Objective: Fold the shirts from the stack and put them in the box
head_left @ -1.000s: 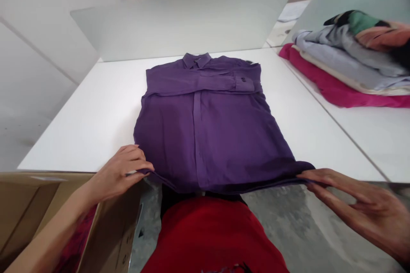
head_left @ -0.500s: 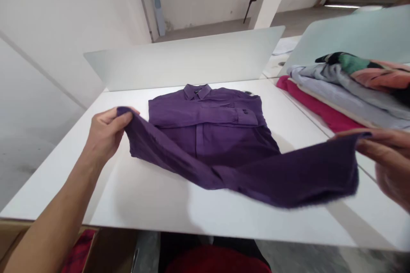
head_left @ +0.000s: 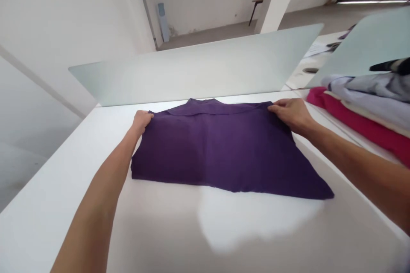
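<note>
A purple shirt (head_left: 221, 149) lies on the white table (head_left: 160, 226), its lower part folded up over the front so that the sleeves and buttons are covered. Only the top of the collar shows past the fold at the far side. My left hand (head_left: 142, 121) pinches the far left corner of the folded part. At the far right corner, my right hand (head_left: 290, 113) pinches the same edge between thumb and fingers. The near edge of the shirt runs wider on the right, ending in a point.
To the right is a stack of folded clothes (head_left: 368, 106), pink, cream and grey, with a black piece on top. A frosted glass panel (head_left: 198, 72) stands along the table's far edge. Another panel (head_left: 378, 47) rises behind the stack.
Both hands have moved away from me and closer together, carrying the shirt's lower edge up over the front to near the collar. Sleeves and cuff are now covered. The view has shifted slightly.
</note>
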A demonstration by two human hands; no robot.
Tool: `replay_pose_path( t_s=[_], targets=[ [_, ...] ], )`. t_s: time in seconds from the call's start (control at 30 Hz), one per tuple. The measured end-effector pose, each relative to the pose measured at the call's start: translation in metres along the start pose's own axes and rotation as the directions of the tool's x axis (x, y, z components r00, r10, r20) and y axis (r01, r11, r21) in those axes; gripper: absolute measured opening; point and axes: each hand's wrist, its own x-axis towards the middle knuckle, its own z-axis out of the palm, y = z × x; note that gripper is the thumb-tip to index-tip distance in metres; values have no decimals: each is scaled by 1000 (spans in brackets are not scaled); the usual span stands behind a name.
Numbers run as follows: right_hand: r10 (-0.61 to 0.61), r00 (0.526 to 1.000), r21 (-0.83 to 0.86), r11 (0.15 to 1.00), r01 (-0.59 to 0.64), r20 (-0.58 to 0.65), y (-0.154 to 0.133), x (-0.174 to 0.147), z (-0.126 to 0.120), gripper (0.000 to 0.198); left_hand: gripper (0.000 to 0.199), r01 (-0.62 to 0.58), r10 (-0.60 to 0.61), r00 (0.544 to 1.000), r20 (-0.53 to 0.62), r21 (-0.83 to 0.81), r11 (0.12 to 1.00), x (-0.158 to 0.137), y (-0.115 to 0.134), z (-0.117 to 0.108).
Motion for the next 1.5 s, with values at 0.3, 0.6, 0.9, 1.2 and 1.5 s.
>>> replay_pose_path(
  t_s=[0.3,0.6,0.9,1.2,1.5],
  targets=[
    [-52,999,-113,992,53,8,19,0,1,35,15,-69,59,997,52,213,975,1,-12,-4],
    [-614,763,-512,599,616,200,7,-1,23,48,56,-589,612,727,311,740,325,-37,14,21],
    [-698,619,-453,449,770,360,-22,7,77,34,32,-693,543,690,478,653,305,-32,35,67],
    [-404,915,-379,846,376,5,-55,50,99,35,30,-340,348,932,97,563,753,-1,56,78],
    [-710,573,-282,498,820,410,-16,-6,97,55,56,-763,516,645,563,452,461,-62,19,80]
  ],
)
